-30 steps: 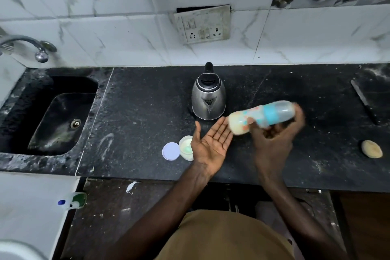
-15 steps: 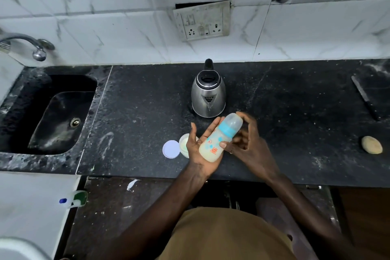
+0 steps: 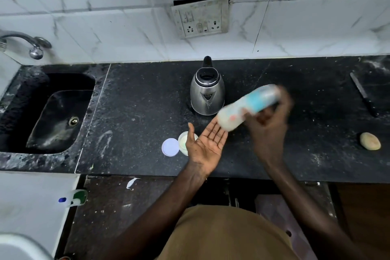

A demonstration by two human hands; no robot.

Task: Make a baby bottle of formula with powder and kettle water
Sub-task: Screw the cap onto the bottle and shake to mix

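On the black stone bench (image 3: 135, 112), 1 steel kettle (image 3: 207, 93) stands upright near the wall, lid down, black handle to the rear, spout facing the person.

Just in front of the kettle and above the bench, 1 baby bottle (image 3: 247, 110): held in the air, lying near horizontal, cap end up and to the right, base down and to the left. Contents: pale, milky liquid showing through the lower body. Blue collar, clear cap, printed marks on the body; the whole bottle is blurred.

Right hand (image 3: 268, 124): closed around the middle of the baby bottle, fingers wrapped under it, also blurred.

Left hand (image 3: 207, 143): flat open, palm up, fingers spread, empty; its fingertips lie just beside the bottle's base, and contact cannot be told.

Beside the left hand, on the bench, 1 small round tub (image 3: 183, 142): open, whitish contents, partly hidden by the thumb. Touching it on the left, 1 flat round white lid (image 3: 170, 147), lying loose.

Far left, 1 dark sink (image 3: 59, 120) set into the bench, drain visible, basin bare; 1 metal tap (image 3: 25, 43) above it.

Far right, 1 knife (image 3: 363, 94) and, nearer the edge, 1 pale oval lump (image 3: 370, 141).

On the tiled wall, 1 socket plate (image 3: 200, 18).
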